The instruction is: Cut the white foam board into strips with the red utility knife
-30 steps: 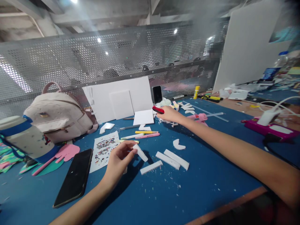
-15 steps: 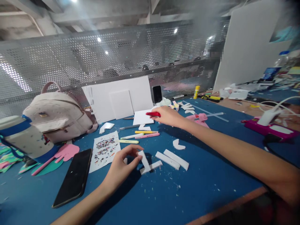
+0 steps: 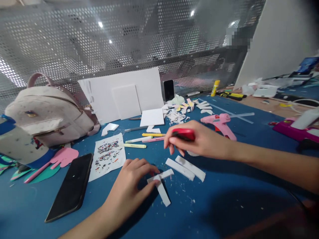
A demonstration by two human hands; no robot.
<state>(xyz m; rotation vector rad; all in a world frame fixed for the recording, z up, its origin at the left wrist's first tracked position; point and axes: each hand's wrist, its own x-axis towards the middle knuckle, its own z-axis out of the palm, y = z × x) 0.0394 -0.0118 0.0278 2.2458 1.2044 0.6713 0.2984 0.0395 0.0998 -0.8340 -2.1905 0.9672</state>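
My left hand (image 3: 134, 181) pinches one end of a white foam strip (image 3: 163, 195) low over the blue table. A second white strip (image 3: 167, 173) lies crosswise against it by my fingertips; whether the two are joined I cannot tell. My right hand (image 3: 195, 139) is closed around a small red tool (image 3: 183, 134) with a dark edge; its kind does not show clearly. It hovers above the table, behind two loose white strips (image 3: 185, 168). A pink hot glue gun (image 3: 219, 123) lies beyond my right wrist.
Left of my hands are a black phone (image 3: 71, 187), a sheet with colourful bits (image 3: 109, 154), a backpack (image 3: 50, 113) and a large cup (image 3: 21, 142). Highlighters (image 3: 136, 146), white boards (image 3: 149, 117) and foam scraps (image 3: 176, 116) lie farther back. A magenta power strip (image 3: 294, 131) sits at right.
My right hand has come back nearer with the red tool, uncovering the glue gun. The strip in my left hand has swung from upright to lying toward me. The view tilts lower.
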